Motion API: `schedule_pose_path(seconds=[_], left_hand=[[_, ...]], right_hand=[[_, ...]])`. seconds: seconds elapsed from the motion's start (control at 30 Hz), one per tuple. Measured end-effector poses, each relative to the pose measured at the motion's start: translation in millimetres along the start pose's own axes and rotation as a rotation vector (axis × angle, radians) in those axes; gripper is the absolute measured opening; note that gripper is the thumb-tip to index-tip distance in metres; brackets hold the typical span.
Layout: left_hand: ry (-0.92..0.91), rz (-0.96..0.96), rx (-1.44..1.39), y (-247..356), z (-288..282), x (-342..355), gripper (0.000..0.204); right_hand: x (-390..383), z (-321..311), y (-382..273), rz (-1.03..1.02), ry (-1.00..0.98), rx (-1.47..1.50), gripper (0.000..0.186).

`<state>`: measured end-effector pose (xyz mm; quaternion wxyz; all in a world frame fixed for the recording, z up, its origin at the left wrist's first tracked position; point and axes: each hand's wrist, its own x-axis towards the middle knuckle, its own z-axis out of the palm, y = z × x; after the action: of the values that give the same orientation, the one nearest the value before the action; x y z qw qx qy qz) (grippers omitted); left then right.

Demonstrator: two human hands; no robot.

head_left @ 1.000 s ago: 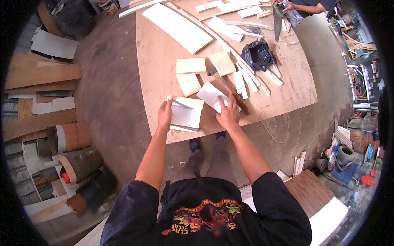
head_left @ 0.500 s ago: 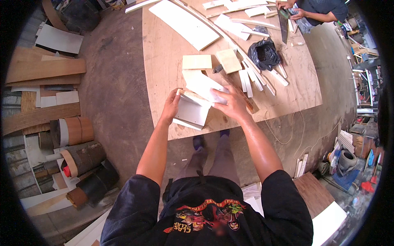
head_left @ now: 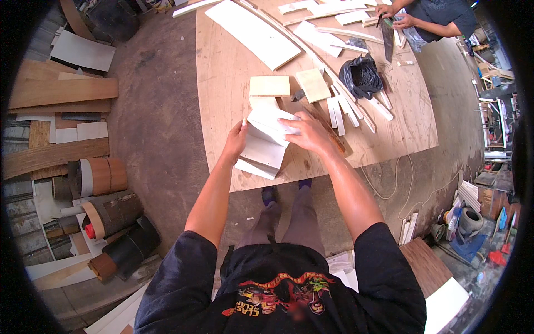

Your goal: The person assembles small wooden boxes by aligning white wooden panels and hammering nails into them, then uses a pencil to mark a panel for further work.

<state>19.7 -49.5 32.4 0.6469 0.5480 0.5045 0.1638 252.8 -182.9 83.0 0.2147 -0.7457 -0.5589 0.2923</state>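
Near the front edge of the table, my left hand (head_left: 236,142) grips the left side of a white, open-sided wooden box (head_left: 260,150), thumb up along its edge. A small white panel (head_left: 269,120) is held in my right hand (head_left: 310,133), fingers over its right end. The panel lies along the far edge of the box; whether it touches all along, I cannot tell. Beyond it are two pale yellowish wood blocks, one straight ahead (head_left: 270,86) and another to the right (head_left: 313,85). A dark, slim tool (head_left: 329,131) is partly hidden behind my right hand.
The wooden table (head_left: 222,111) carries a long white board (head_left: 253,33), several white strips (head_left: 336,115) and a black plastic bag (head_left: 360,76). At the far right another person's hands (head_left: 397,16) hold a handsaw (head_left: 387,42). A cord (head_left: 384,192) lies on the floor.
My right hand has brought the white panel left and nearer, from tilted beyond the box to its far edge. My left hand keeps its hold on the box.
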Motion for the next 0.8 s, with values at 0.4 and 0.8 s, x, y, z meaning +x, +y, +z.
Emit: schedule_pose_path(seconds=[0.4,0.8], left_hand=[[0.075,-0.109,0.122,-9,-8,17,0.054],[0.01,0.089,0.087,-19,-10,18,0.059]], right_hand=[[41,13,25,-0.096,-0.193,0.115,0.051],[29,6,15,-0.032,-0.144,0.032,0.059]])
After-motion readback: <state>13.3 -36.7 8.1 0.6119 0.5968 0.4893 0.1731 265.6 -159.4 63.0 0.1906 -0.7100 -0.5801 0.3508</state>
